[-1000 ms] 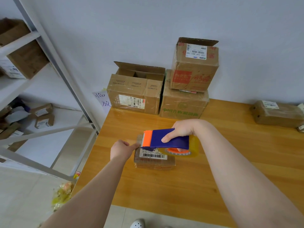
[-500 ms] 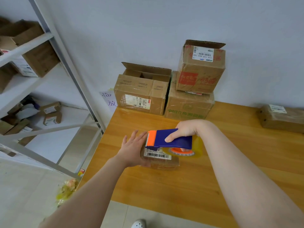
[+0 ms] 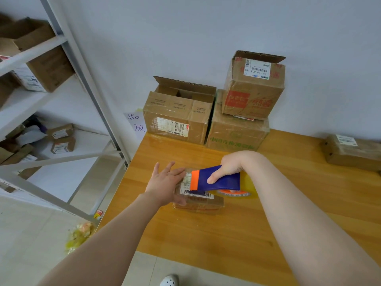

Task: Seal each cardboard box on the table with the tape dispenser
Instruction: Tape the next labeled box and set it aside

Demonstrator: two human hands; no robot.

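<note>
A small flat cardboard box [image 3: 203,203] with a barcode label lies on the wooden table [image 3: 206,234] near its left side. My left hand [image 3: 165,184] lies flat on the box's left end with fingers spread and straight. My right hand [image 3: 228,168] grips the blue tape dispenser [image 3: 216,179], whose orange front end sits over the top of the box. Its roll of clear tape [image 3: 235,193] hangs under the handle, just right of the label.
At the back of the table stand an open-topped carton [image 3: 177,118], a taped carton [image 3: 235,135] and a smaller carton [image 3: 253,87] stacked on it. Another flat parcel [image 3: 352,153] lies at the far right. A metal shelving rack [image 3: 82,69] with boxes stands left of the table.
My left hand went from a fist at the box's left end to an open palm laid flat on it. The dispenser stays over the box, its orange end now dipping lower.
</note>
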